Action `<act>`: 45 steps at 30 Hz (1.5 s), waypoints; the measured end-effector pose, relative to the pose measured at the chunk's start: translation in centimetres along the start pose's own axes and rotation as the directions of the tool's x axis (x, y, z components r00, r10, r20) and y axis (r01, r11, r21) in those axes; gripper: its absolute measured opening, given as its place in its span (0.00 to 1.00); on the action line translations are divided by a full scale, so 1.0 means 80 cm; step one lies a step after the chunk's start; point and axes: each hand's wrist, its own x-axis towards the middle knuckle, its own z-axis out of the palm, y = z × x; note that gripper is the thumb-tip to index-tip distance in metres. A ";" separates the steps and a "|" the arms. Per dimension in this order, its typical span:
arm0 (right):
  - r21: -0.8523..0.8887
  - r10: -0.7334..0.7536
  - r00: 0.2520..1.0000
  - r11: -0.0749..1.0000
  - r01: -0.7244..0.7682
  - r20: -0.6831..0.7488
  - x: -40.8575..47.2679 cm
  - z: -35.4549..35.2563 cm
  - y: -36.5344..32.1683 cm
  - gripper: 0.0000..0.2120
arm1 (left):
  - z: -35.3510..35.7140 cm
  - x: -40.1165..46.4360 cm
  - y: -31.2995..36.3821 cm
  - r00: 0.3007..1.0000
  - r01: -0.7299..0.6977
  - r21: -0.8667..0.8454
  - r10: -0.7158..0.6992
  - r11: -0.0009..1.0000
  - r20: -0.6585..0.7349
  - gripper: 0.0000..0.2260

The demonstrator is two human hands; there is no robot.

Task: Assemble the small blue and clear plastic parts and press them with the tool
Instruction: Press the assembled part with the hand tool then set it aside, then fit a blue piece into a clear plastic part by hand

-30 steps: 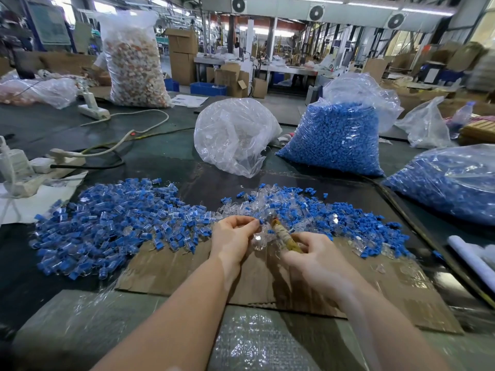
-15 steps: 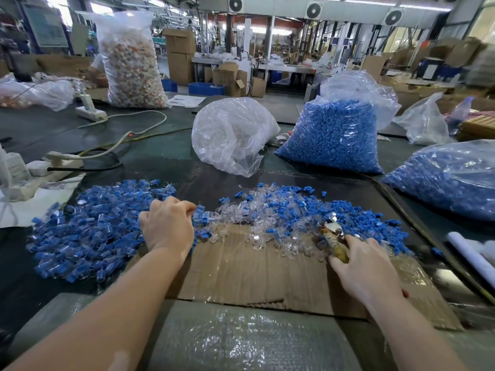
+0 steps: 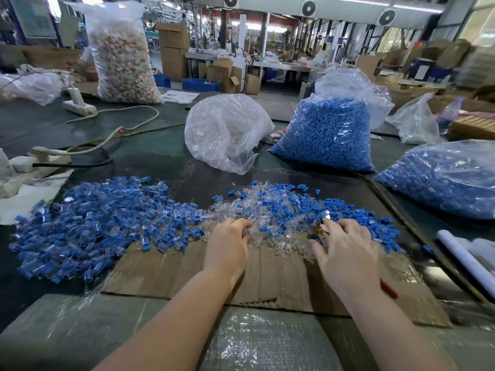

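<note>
Surface: brown corrugated cardboard sheet (image 3: 267, 277) on your dark worktop.
Left hand (image 3: 227, 250): your curled fingers dig into loose clear plastic parts (image 3: 267, 234).
Right hand (image 3: 345, 253): you grip a small metal-tipped tool (image 3: 322, 226) beside loose blue plastic parts (image 3: 348, 210).

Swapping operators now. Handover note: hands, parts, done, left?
Left hand: fingers curled into the loose clear parts, grip unclear.
Right hand: holds the tool, fingers spread over the loose blue parts.
Done: assembled pile on the left, beside the cardboard.
Left: the mixed loose pile, plus the full blue bag behind.
</note>
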 end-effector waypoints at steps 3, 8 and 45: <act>0.167 -0.129 0.991 0.977 0.131 -0.024 0.008 0.005 -0.027 0.16 | 0.001 -0.004 -0.003 1.000 0.002 -0.022 -0.002 1.000 -0.020 0.11; 0.226 -0.186 0.980 0.960 0.167 0.067 0.027 0.023 -0.068 0.13 | 0.000 -0.006 -0.007 0.998 0.015 -0.071 -0.019 0.997 -0.054 0.09; 0.049 -0.224 0.974 0.973 0.225 -0.031 0.032 0.030 -0.062 0.06 | -0.009 -0.007 0.002 0.996 -0.071 -0.208 0.080 0.975 0.037 0.12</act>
